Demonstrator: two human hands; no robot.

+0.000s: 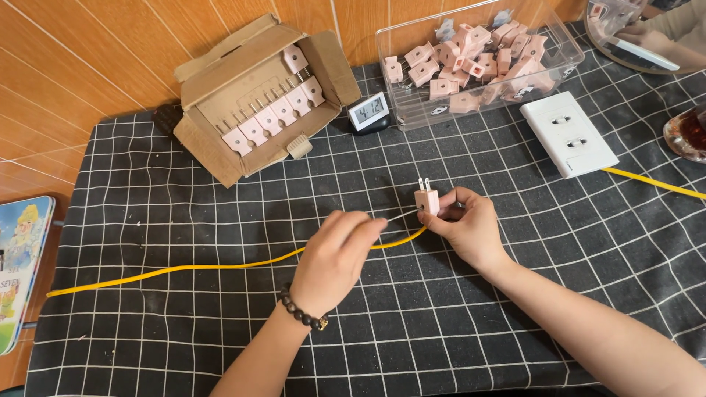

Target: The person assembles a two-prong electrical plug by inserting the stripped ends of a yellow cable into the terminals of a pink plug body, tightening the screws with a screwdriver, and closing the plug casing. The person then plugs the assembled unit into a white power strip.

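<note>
Pinching a small pink plug [426, 200] with prongs up, the right hand [467, 228] holds it just above a black checked cloth [441, 323]. The left hand [334, 257] closes its fingertips on a thin bare wire [401, 215] at the end of a yellow cable [184, 268], its tip touching the plug's side. Wiring looks begun, not finished. Behind: a cardboard box [257, 95] with a row of plugs, a clear bin [478, 62] heaped with more, a white socket [568, 134].
</note>
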